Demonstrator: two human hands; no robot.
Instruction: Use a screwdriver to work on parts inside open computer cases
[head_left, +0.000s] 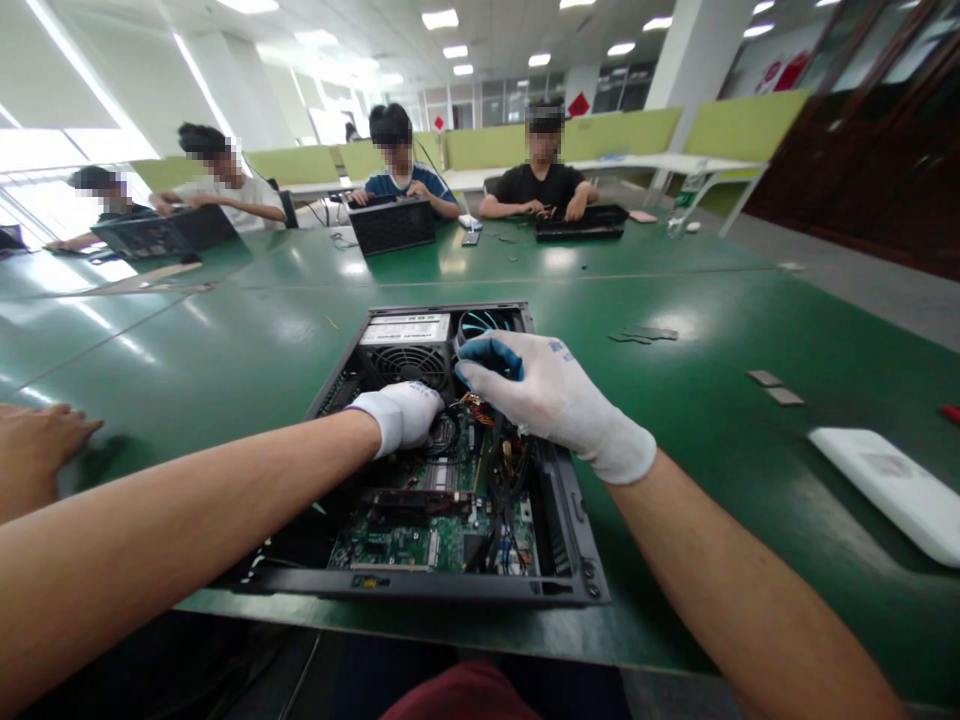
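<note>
Loosely, the cloth-gloved right hand (536,385) curves wide over the boxy case (465,588); left hand (409,412), can't tell.

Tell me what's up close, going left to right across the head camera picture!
Another person's bare hand, gloved left hand, gloved right hand, two small grey plates, white flat slab.

The computer case (420,587) at lower centre looks like matt, dark metal. Matt white cloth makes up the left glove (405,415) and right glove (551,390), the latter blue-coated inside its fingers. The green tabletop (712,420) is smooth and glossy; the white slab (892,490), lower right, resembles smooth plastic; the cabinets (870,160), upper right, shiny dark wood.
</note>
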